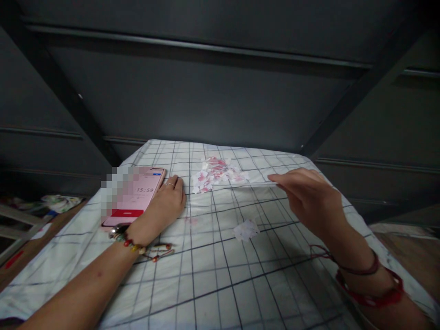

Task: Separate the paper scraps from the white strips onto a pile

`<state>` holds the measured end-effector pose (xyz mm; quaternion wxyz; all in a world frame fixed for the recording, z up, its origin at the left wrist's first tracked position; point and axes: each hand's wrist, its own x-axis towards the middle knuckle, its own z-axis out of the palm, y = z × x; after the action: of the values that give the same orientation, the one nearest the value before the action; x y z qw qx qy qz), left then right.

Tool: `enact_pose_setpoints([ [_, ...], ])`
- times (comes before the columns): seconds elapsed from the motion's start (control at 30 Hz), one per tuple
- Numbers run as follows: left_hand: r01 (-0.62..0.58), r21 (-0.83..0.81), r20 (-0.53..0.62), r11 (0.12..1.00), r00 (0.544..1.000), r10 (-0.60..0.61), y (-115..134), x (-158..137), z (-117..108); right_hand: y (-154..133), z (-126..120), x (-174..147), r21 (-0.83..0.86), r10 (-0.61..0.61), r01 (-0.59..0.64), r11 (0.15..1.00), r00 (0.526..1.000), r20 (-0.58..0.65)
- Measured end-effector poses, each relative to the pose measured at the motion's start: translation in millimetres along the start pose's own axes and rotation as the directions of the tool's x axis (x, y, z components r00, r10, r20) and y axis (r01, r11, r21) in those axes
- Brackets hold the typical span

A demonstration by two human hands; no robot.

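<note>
Palm down on the checked tablecloth (220,284), my left hand (168,199) rests beside a phone (137,197) with a pink case and a timer on its screen. The fingers lie flat and hold nothing. On the right, my right hand (309,197) is raised, with thumb and fingers pinched together on what looks like a fold of the tablecloth. A thin white ridge runs from the fingertips left toward a heap of torn paper scraps (220,172), white with pink and red marks. A smaller group of white scraps (246,229) lies between the hands, nearer to me.
A dark panelled wall (206,101) stands right behind the table's far edge. At lower left, a pale frame (20,220) and a crumpled patterned cloth (60,202) sit below the table. A beaded bracelet (137,247) on my left wrist trails onto the tablecloth.
</note>
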<state>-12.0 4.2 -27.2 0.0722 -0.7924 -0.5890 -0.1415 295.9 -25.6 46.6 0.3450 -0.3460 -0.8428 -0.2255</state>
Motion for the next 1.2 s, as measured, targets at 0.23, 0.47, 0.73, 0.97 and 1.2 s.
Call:
enact_pose_setpoints([
  [0.23, -0.001, 0.003, 0.027, 1.000, 1.000, 0.001, 3, 1, -5, -13, 21, 2, -0.005, -0.027, 0.027, 1.000, 0.999, 0.016],
  [0.47, 0.002, 0.047, 0.061, 0.999, 0.998, -0.005, 2, 2, -4, -21, 22, 7, -0.044, -0.091, 0.093, 0.995, 0.995, 0.044],
  [0.73, 0.000, 0.061, 0.040, 0.998, 0.999, -0.003, 1, 1, -2, -21, 18, 5, 0.012, -0.075, 0.075, 0.997, 0.997, 0.009],
  [0.97, -0.008, 0.111, 0.037, 0.994, 0.999, 0.004, 0, 2, 1, -26, 24, 7, 0.004, -0.107, 0.107, 0.994, 0.994, -0.003],
  [1.2, 0.012, 0.081, 0.043, 0.997, 0.999, -0.015, 1, 2, -1, -22, 15, 9, 0.037, -0.118, 0.115, 0.993, 0.988, 0.104],
])
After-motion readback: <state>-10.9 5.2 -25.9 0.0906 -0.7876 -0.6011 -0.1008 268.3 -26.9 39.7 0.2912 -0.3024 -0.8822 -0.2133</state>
